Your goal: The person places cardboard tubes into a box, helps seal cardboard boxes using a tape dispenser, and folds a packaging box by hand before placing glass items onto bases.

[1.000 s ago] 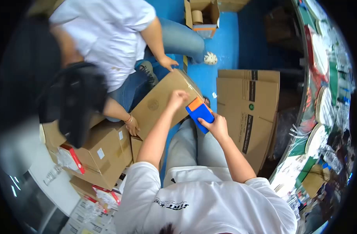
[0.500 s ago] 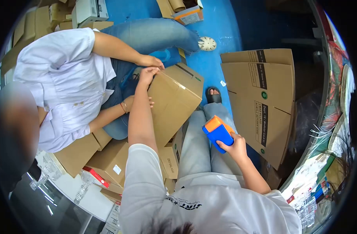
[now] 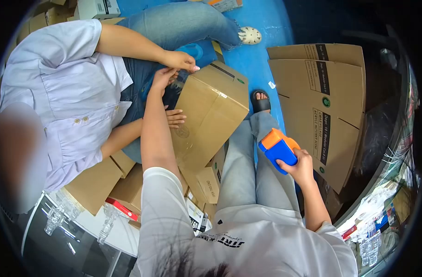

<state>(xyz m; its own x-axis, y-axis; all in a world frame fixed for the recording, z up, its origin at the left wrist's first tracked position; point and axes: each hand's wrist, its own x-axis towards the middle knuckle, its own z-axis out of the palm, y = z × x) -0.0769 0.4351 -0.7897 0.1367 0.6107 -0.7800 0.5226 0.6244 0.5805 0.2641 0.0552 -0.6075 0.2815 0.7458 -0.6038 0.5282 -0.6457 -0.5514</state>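
Note:
My right hand (image 3: 299, 167) grips a blue and orange tape dispenser (image 3: 280, 148) above my right leg. A closed brown cardboard box (image 3: 211, 113) stands tilted between me and the co-worker. At the box's far left edge is my left hand (image 3: 162, 79), its fingers bent together beside the co-worker's upper hand (image 3: 181, 60); what they pinch, if anything, is too small to make out. The co-worker's other hand (image 3: 175, 118) lies against the left side of the box. Shiny clear tape crosses the box's edge.
Large flattened cartons (image 3: 319, 106) lean at the right. My sandalled foot (image 3: 261, 100) is on the blue floor (image 3: 273, 27). More brown boxes (image 3: 93, 184) sit at lower left, near a white table (image 3: 125, 235). Packed goods line the right edge.
My left hand has moved from above the box to its far left edge, beside the co-worker's hand. The dispenser has moved right and away from the box, and the box stands more upright.

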